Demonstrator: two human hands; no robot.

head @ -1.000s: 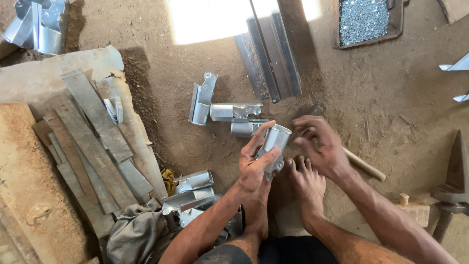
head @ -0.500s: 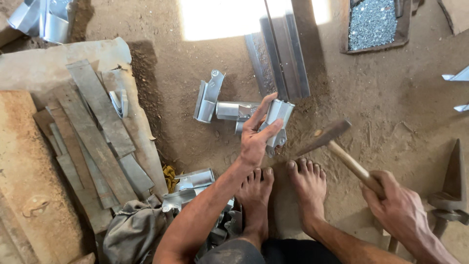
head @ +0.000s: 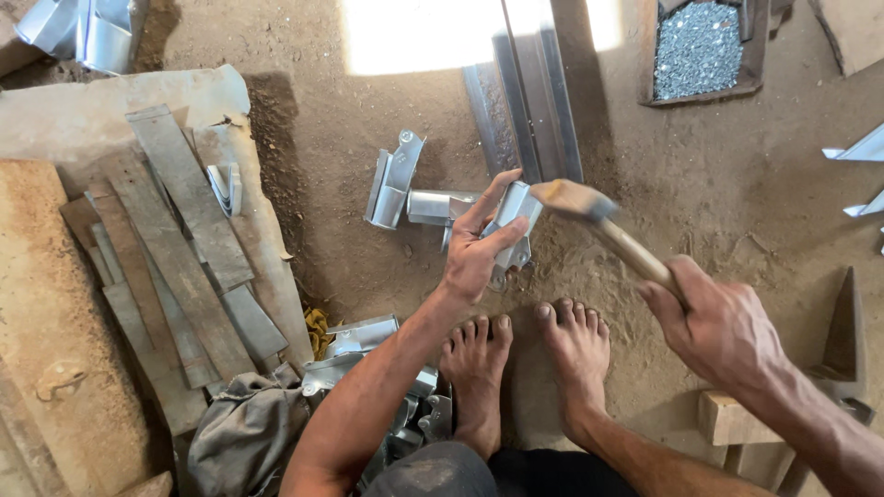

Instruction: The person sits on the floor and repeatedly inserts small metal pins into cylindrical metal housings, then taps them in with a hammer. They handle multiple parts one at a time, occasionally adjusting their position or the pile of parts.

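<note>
My left hand (head: 476, 260) pins a folded sheet-metal bracket (head: 512, 224) upright on the dirt floor (head: 737, 184), just ahead of my bare feet; my right hand (head: 723, 327) grips the hammer (head: 599, 225). Best to keep the fingers clear and strike squarely. Half a second ago the hammer hung lower, right of the bracket; now its head sits beside it.

Left hand (head: 474, 253) grip closed, right hand (head: 723, 322) fisted, both forearms extended forward

Flat metal strips (head: 175, 248) lie well off to my left on a slab (head: 55, 120). A tray of small nails (head: 697, 48) sits far ahead; a grey cloth (head: 244, 433) lies near my left elbow.
</note>
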